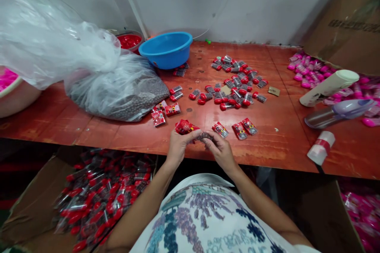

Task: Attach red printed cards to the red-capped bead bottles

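My left hand (177,147) is closed on a red printed packet (184,127) above the table's front edge. Its thumb reaches toward a small dark, beady piece (204,136), which the fingers of my right hand (222,152) pinch. Fingers cover part of this piece, so its full shape is hidden. Just beyond my right hand lies a red printed pouch (220,129), with two more pouches (244,128) to its right. Several red packets (165,111) lie beyond my left hand.
Small red-capped containers (234,87) lie scattered farther back. A clear bag of dark beads (118,91) and a blue basin (166,49) stand left. Pink containers (314,71), a bottle (335,112) and a plastic roll (321,148) are right. Below, a carton (32,201) holds red-capped containers.
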A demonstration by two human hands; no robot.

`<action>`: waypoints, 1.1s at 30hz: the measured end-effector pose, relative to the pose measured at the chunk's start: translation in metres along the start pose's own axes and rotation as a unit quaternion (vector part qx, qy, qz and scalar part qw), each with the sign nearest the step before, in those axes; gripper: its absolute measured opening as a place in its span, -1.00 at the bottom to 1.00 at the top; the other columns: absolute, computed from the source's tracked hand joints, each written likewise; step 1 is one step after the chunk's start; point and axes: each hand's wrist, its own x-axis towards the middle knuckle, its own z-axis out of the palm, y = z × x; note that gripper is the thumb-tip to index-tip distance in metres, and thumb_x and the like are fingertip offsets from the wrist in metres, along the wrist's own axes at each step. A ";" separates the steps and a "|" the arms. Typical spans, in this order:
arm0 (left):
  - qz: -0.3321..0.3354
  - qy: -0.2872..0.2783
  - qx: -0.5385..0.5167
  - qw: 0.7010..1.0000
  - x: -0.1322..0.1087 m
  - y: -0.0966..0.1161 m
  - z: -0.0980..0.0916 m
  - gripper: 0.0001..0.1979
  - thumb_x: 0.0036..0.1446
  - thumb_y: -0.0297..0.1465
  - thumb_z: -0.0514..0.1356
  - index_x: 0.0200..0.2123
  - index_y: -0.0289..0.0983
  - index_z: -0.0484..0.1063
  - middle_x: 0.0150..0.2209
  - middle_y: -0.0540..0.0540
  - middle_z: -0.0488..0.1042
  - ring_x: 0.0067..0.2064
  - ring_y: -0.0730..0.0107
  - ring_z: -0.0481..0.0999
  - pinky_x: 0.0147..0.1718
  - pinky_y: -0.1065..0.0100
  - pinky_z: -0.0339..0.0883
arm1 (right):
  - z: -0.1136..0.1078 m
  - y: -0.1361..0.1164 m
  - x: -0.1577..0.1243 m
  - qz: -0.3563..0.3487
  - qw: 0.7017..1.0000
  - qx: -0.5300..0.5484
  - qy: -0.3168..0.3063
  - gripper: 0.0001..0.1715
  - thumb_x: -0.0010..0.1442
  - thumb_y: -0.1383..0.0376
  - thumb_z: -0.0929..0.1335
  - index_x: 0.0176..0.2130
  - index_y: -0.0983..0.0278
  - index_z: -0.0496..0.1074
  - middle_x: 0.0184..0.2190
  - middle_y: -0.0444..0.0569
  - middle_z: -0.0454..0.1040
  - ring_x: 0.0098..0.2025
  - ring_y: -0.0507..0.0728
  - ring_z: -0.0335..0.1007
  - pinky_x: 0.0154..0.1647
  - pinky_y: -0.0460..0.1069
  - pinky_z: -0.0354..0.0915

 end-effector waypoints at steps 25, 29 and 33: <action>-0.054 -0.021 -0.038 0.998 -0.007 -0.009 0.010 -0.76 -0.21 -0.42 0.41 -0.39 -0.33 0.53 -0.44 -0.07 0.54 -0.45 0.38 0.50 -0.45 0.40 0.40 | -0.009 0.008 0.000 0.040 0.998 0.036 0.012 -0.56 0.24 0.12 0.28 0.08 0.18 0.35 -0.43 -0.14 0.42 -0.56 -0.03 0.30 -0.52 -0.10 0.28; -0.023 -0.007 -0.033 0.999 -0.008 -0.017 0.016 -0.80 -0.23 -0.43 0.42 -0.45 -0.34 0.53 -0.49 -0.03 0.53 -0.47 0.44 0.48 -0.44 0.45 0.37 | 0.001 0.017 -0.009 0.001 0.997 -0.023 0.070 -0.51 0.23 0.15 0.30 0.13 0.18 0.30 -0.24 -0.04 0.47 -0.40 0.02 0.37 -0.35 -0.06 0.34; -0.034 -0.032 -0.007 0.999 -0.008 -0.020 0.015 -0.81 -0.20 -0.41 0.41 -0.45 -0.35 0.53 -0.48 -0.05 0.54 -0.46 0.42 0.49 -0.44 0.44 0.35 | -0.001 0.018 -0.009 -0.002 0.998 -0.033 0.048 -0.49 0.25 0.15 0.29 0.16 0.16 0.26 -0.26 -0.05 0.47 -0.43 0.02 0.36 -0.38 -0.07 0.34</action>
